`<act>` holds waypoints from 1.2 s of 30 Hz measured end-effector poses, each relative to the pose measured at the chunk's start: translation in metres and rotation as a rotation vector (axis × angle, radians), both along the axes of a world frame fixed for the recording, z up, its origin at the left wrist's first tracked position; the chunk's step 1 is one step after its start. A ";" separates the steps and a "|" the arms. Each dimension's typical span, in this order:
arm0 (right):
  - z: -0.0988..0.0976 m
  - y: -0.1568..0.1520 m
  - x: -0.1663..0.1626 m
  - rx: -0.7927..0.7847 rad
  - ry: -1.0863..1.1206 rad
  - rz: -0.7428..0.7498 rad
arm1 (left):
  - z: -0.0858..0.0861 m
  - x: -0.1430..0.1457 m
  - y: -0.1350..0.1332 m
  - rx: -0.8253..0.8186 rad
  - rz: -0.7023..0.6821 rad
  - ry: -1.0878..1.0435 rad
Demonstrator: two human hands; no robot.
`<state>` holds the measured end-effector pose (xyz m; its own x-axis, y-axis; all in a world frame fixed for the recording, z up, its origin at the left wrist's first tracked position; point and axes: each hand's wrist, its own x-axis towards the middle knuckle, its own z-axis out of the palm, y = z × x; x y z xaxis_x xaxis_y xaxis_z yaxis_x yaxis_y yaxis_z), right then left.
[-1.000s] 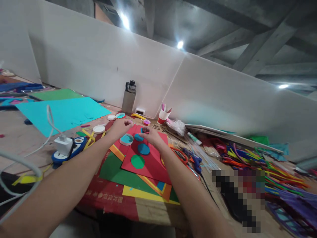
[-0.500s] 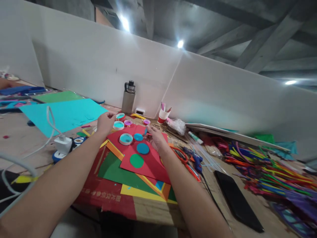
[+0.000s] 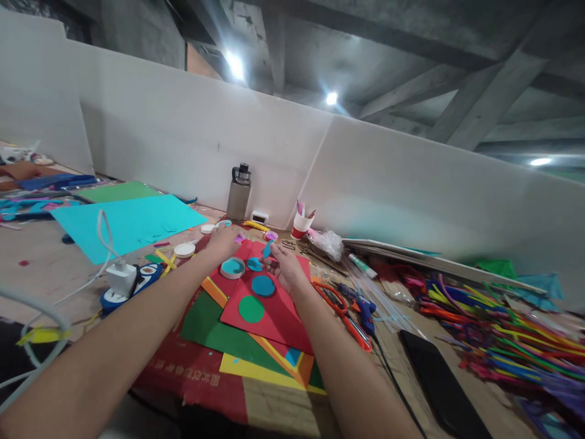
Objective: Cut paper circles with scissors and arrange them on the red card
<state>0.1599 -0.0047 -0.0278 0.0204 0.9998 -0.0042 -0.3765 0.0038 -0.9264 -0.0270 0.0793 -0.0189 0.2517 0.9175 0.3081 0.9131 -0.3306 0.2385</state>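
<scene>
My right hand (image 3: 287, 267) pinches a small blue paper piece (image 3: 267, 249) between thumb and fingertips, above the red sheet (image 3: 283, 311). Below it lie a blue paper disc (image 3: 263, 285), a smaller blue one (image 3: 254, 264) and a green disc (image 3: 251, 309). My left hand (image 3: 223, 242) is over the far left part of the red sheet, fingers drawn together by a pink-filled tub (image 3: 239, 238) that it partly covers. Whatever may be between those fingers cannot be made out. A white tub with turquoise contents (image 3: 233, 267) stands between the hands.
Orange scissors (image 3: 336, 299) and a blue glue gun (image 3: 365, 311) lie right of my right forearm, near a black phone (image 3: 439, 384). Pipe cleaners (image 3: 507, 329) spread far right. A bottle (image 3: 238, 192) and a pencil cup (image 3: 301, 224) stand behind; a power strip (image 3: 132, 292) sits left.
My left hand has moved right and toward me, now over the tubs, uncovering white lids at the left. My right hand keeps the blue piece, now more visible. The view has tilted slightly upward.
</scene>
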 end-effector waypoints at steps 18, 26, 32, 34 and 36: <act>0.008 0.015 0.045 0.108 -0.119 -0.406 | 0.001 0.027 0.033 -0.072 -0.006 -0.063; 0.010 0.013 0.044 0.095 -0.281 -0.452 | -0.001 0.032 0.030 -0.051 -0.144 -0.149; 0.004 0.013 0.039 0.110 -0.374 -0.433 | -0.015 0.035 0.027 -0.053 -0.162 -0.182; 0.001 0.014 0.039 0.107 -0.390 -0.421 | -0.016 0.037 0.027 -0.045 -0.152 -0.214; -0.002 0.015 0.039 0.112 -0.402 -0.411 | -0.013 0.037 0.028 -0.028 -0.129 -0.260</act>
<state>0.1992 0.0101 -0.0301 0.3847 0.9034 0.1891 0.0577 0.1809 -0.9818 0.0097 0.1075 -0.0324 0.2831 0.8919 0.3526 0.7708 -0.4304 0.4697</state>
